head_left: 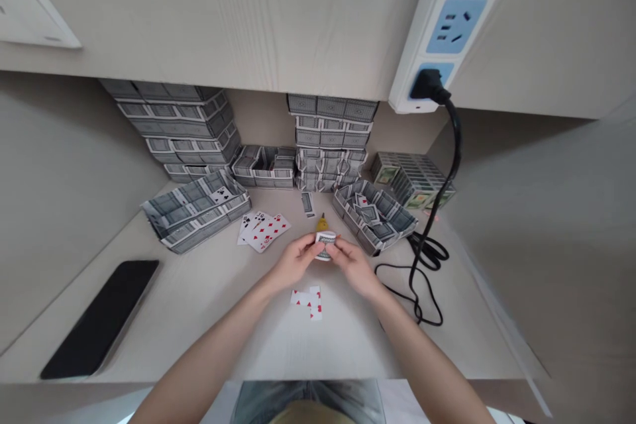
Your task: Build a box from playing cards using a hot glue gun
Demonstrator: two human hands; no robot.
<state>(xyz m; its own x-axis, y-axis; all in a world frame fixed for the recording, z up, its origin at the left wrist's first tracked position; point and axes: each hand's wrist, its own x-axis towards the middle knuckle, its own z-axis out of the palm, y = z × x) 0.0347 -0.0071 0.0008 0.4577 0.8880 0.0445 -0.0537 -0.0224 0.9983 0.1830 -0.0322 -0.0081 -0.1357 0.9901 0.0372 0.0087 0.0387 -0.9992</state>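
Note:
Between my two hands, over the middle of the desk, is a playing card (326, 238) with its patterned back toward me, bent at its edges. My left hand (297, 258) pinches its left side, and my right hand (350, 261) pinches its right side. Just beyond the card lies a yellow-bodied tool with a dark pointed tip (322, 222), partly covered by the card and fingers. Closer to me, some small red-suited card pieces (314, 303) lie on the desk. Several loose cards (265, 230) rest face up to the left, and a narrow card strip (307, 204) lies farther back.
Trays built from folded cards stand left (203, 225) and right (368, 238). Stacked card boxes (332, 122) line the back. A black phone (102, 318) lies at left. A black cable (454, 159) runs from the power strip (422, 33) to coils at right.

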